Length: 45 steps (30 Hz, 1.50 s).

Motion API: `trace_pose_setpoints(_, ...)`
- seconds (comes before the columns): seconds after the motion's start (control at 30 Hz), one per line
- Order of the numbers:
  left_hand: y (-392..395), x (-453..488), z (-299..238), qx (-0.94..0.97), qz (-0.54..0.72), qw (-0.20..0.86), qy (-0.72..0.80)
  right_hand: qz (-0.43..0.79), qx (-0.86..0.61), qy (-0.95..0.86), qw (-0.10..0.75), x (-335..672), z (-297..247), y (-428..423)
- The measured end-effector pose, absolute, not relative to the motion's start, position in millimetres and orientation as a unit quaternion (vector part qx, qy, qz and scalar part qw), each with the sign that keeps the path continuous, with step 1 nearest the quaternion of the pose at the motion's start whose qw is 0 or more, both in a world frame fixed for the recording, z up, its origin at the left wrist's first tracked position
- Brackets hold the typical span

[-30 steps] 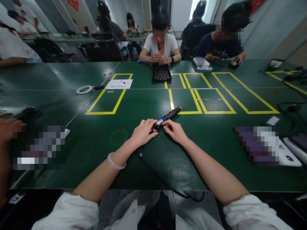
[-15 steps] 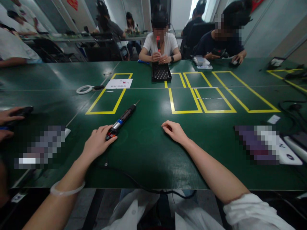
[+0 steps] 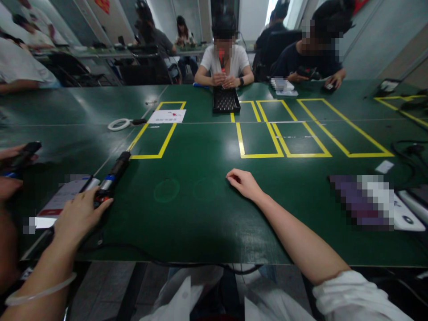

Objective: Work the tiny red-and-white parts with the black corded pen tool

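My left hand grips the rear end of a black electric screwdriver with a silver and blue band. The tool lies on the green table at the near left, tip pointing away, and its black cord trails along the table's front edge. My right hand rests on the table near the middle, fingers loosely curled, with nothing in it. A clear bangle circles my left wrist.
Yellow tape rectangles mark the table. A black tray lies before a seated person opposite. A white ring and a paper sheet sit at far left. Another person's hands hold a dark object at the left edge. Cables lie at right.
My left hand has dragged the screwdriver leftward from the table's middle to the near left, its cord following. My right hand let go of it and has stayed in place.
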<state>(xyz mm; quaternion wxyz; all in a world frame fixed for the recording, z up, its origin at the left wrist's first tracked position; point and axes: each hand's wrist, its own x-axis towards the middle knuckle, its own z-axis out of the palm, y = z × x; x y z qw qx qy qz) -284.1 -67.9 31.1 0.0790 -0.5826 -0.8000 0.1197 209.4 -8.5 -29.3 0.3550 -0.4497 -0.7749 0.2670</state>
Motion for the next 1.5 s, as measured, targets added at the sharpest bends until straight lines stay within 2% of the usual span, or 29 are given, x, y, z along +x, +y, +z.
trace_pose_setpoints(0.17, -81.0, -261.4, 35.3, -0.58, 0.075, 0.145, -0.798, 0.265, -0.451, -0.776, 0.353, 209.5, -30.1, -8.1)
trace_pose_setpoints(0.43, -83.8, -245.7, 43.7, -0.529, 0.053, 0.111, -0.84, 0.258, -0.447, -0.781, 0.352, 208.9, -33.2, -7.1)
trace_pose_setpoints(0.57, -72.0, -210.7, 55.2, -0.55, -0.036, 0.124, -0.825, 0.261, -0.448, -0.782, 0.347, 207.2, -31.4, -7.5)
trace_pose_setpoints(0.77, -34.7, -115.3, 65.6, -0.741, -0.214, -0.051, -0.635, 0.261, -0.448, -0.783, 0.344, 205.9, -29.1, -8.7)
trace_pose_setpoints(0.9, 0.2, -46.1, 65.6, -0.8, -0.256, -0.149, -0.521, 0.266, -0.451, -0.782, 0.338, 206.2, -27.4, -9.5)
trace_pose_setpoints(1.03, 44.9, 7.3, 50.0, -0.767, -0.34, -0.274, -0.469, 0.275, -0.452, -0.775, 0.345, 206.8, -25.6, -9.7)
trace_pose_setpoints(1.2, 71.3, 39.2, 18.3, -0.637, -0.444, -0.428, -0.462, 0.289, -0.453, -0.766, 0.353, 207.2, -22.6, -9.6)
trace_pose_setpoints(1.33, 47.0, 35.4, -2.9, -0.618, -0.449, -0.456, -0.457, 0.292, -0.454, -0.764, 0.355, 207.0, -21.2, -10.0)
trace_pose_setpoints(1.5, 14.0, 18.0, -6.6, -0.657, -0.374, -0.463, -0.462, 0.307, -0.45, -0.749, 0.378, 205.7, -22.2, -12.6)
